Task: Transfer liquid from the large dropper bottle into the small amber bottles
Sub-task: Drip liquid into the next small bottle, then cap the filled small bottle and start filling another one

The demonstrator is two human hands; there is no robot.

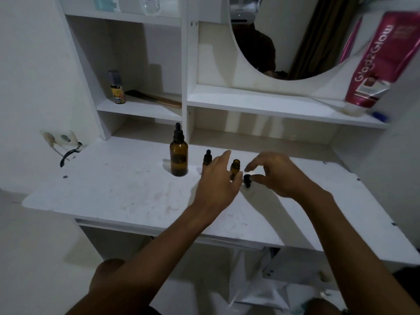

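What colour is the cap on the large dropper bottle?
Black, on the amber-brown large dropper bottle; the head view shows it clearly.

I count one large dropper bottle (179,155) standing capped on the white tabletop (113,187). Right of it I see two small amber bottles: one capped (207,157), one open (235,168). One loose black dropper cap (247,179) sits right of the large bottle too, beyond the open small one. Two hands are in view, the left hand (218,181) and the right hand (276,175). On the shelves behind the large bottle: one small spray can (117,87), one wooden-handled tool (154,98) and one pink tube (372,64).
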